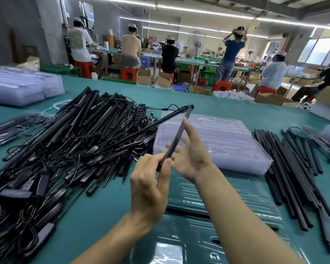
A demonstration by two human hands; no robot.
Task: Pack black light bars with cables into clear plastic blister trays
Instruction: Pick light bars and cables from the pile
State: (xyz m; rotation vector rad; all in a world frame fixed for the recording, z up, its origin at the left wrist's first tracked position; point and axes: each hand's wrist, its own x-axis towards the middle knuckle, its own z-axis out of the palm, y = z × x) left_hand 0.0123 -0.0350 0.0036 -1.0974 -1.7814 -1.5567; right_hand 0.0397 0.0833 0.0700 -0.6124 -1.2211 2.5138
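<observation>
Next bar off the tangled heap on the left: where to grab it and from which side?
Probably best to take a light bar by its rigid body near one end, from above, pinching across its narrow width. The bars in the pile lie crisscrossed with cables looped through them, so a long-axis pull should shed the tangle. The left hand grips its bar that way.

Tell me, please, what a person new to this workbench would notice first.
First the big tangled heap of black light bars with cables, covering the table's left side. Next, at centre, the left hand pinches the near end of one bar, tilted up and away, while the right hand rests open against it. Behind them lies a stack of clear trays.
</observation>
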